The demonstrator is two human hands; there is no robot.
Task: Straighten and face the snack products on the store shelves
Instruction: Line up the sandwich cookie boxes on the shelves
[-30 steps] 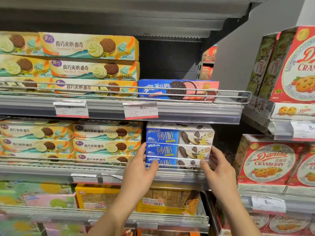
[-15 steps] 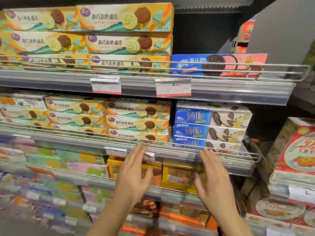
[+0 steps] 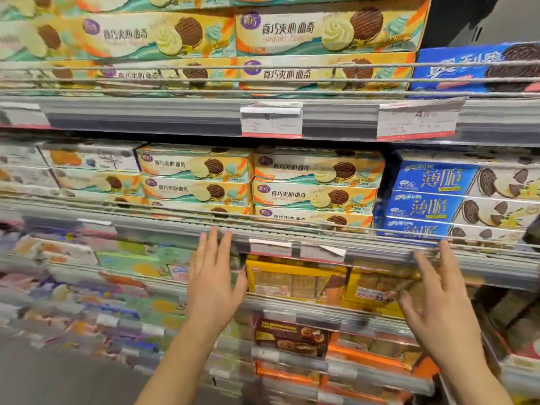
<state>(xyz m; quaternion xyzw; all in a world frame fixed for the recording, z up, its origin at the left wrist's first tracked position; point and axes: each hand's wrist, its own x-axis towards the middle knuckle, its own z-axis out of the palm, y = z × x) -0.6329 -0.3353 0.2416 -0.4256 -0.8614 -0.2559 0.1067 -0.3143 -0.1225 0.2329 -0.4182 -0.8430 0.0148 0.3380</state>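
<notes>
Stacks of yellow sandwich-cookie boxes [image 3: 317, 185] fill the middle shelf, with blue thin-cookie boxes [image 3: 455, 200] stacked three high to their right. My left hand [image 3: 214, 276] is raised with straight fingers, its tips at the middle shelf's front rail [image 3: 292, 232], holding nothing. My right hand [image 3: 438, 296] is spread open in front of the yellow cracker packs [image 3: 295, 280] on the shelf below, holding nothing. It does not touch the blue boxes.
The top shelf carries more yellow cookie boxes [image 3: 327, 33] and a blue box [image 3: 479, 68] at right, behind a wire rail. Price tags [image 3: 271, 119] hang on the shelf edge. Lower shelves hold a brown box [image 3: 292, 337], orange packs [image 3: 365, 358] and blurred colourful packs at left.
Both hands have left the stack of blue boxes and dropped below the shelf rail, open. The view has swung left and closer, so the blue boxes now sit at the right edge.
</notes>
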